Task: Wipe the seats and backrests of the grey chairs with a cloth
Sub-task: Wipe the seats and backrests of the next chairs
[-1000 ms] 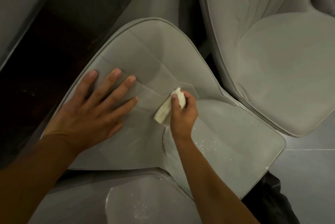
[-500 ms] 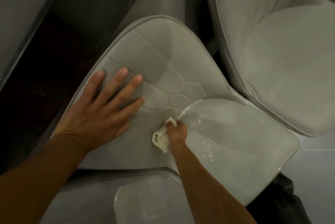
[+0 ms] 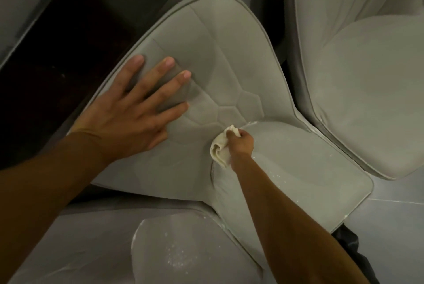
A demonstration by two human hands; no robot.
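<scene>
A grey upholstered chair [image 3: 229,54] fills the middle, its quilted backrest toward the upper left and its seat [image 3: 309,169] toward the lower right. My left hand [image 3: 128,113] lies flat with spread fingers on the backrest. My right hand [image 3: 241,143] grips a bunched cream cloth [image 3: 220,148] and presses it into the crease where backrest meets seat. White specks and a pale streak lie on the seat near the cloth.
A second grey chair [image 3: 367,77] stands close at the right, nearly touching the first. A third grey seat [image 3: 183,249] with white specks sits at the bottom. Dark floor [image 3: 57,54] lies to the upper left, pale floor tiles [image 3: 394,226] at the lower right.
My right hand slid the cloth down along the crease, then back up toward its far end. The left hand stayed flat on the backrest.
</scene>
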